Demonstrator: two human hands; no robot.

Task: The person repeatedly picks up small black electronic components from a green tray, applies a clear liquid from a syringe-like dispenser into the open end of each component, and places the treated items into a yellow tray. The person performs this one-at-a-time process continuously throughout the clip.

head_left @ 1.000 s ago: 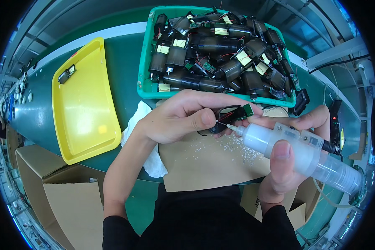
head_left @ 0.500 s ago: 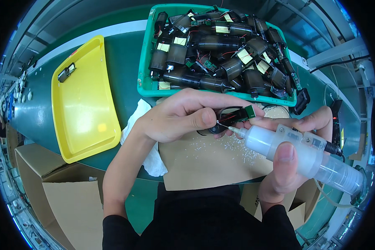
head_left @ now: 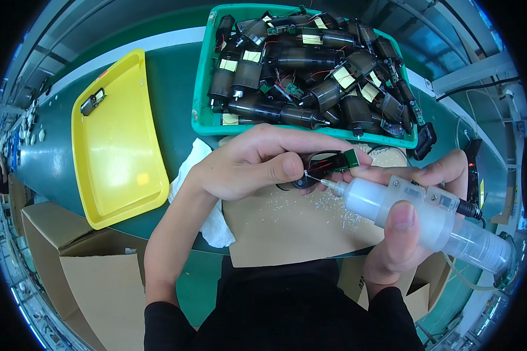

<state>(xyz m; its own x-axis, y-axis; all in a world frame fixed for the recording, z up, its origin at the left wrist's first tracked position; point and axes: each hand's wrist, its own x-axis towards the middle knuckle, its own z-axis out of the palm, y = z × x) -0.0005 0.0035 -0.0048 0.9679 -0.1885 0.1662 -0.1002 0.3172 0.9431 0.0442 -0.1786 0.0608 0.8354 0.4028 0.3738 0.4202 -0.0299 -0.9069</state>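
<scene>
My left hand [head_left: 269,161] is closed round a dark part with a green circuit board [head_left: 350,158] at its end and thin red and black wires. In my right hand [head_left: 410,216] is a translucent white dispensing syringe [head_left: 372,199], lying slanted with a clear rear barrel and a hose and cable attached. Its thin needle tip [head_left: 317,177] points left and meets, or nearly meets, the dark part beside my left thumb. Fingers hide much of the part. Beneath both hands lies a cardboard sheet [head_left: 263,240] strewn with small white specks.
A green bin [head_left: 200,111] at the back holds many dark cylindrical parts with boards and wires. To the left, a yellow tray [head_left: 120,169] carries one small dark part [head_left: 92,102]. White cloth [head_left: 216,225] lies by my left forearm. Cardboard boxes [head_left: 99,286] stand below the table edge.
</scene>
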